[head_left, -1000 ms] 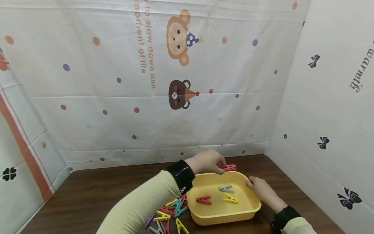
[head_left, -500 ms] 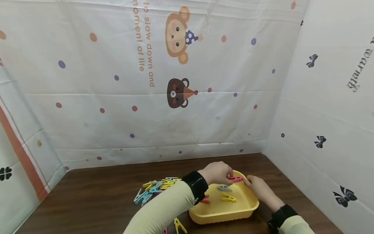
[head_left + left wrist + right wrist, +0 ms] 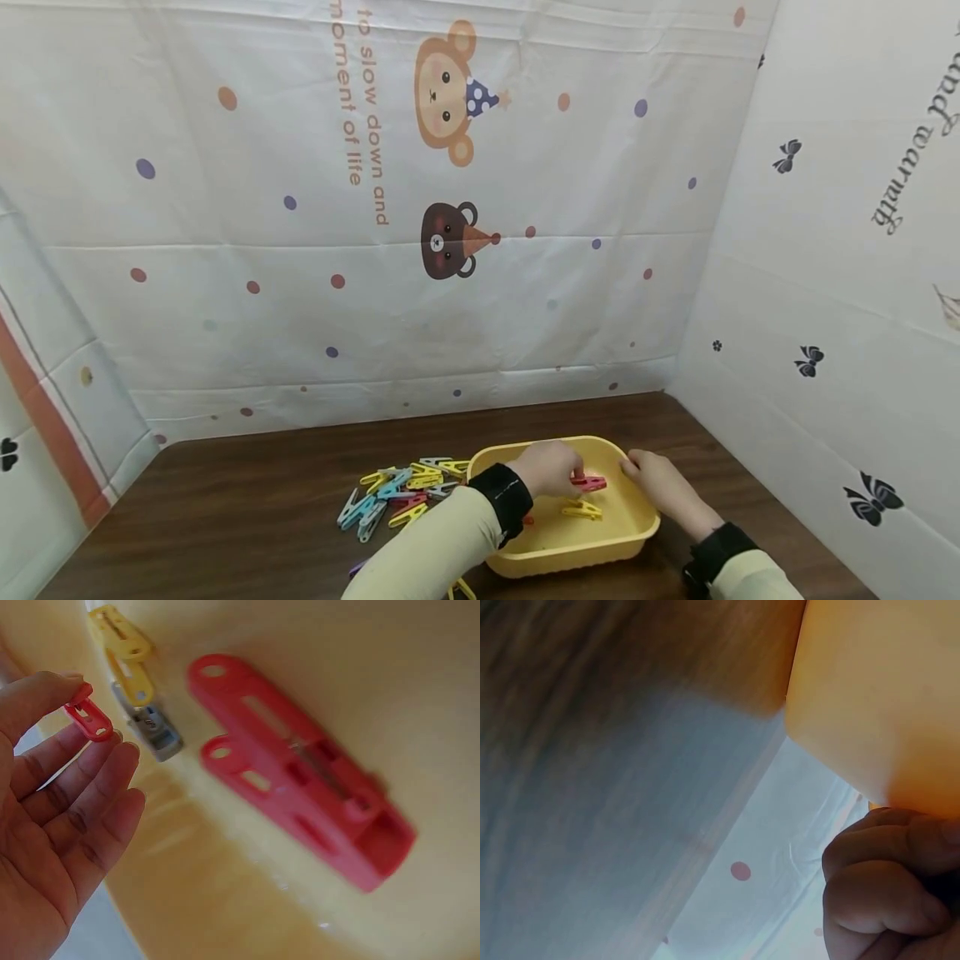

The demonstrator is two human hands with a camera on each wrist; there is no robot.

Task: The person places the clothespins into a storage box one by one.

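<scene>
Head: pinched clothespin point(image 3: 592, 483) partly behind left hand point(image 3: 550, 467)

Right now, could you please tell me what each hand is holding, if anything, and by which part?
The left hand pinches a red clothespin near one end; the right hand holds the yellow basin by its right-side rim.

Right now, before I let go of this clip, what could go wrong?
The pinched clip is held near one end by the left hand, so it might twist or slip early. Dropped there, it could land on the yellow clip in the tray. The left sleeve passes close to the loose clips on the table, so pulling back may scatter some.
</scene>
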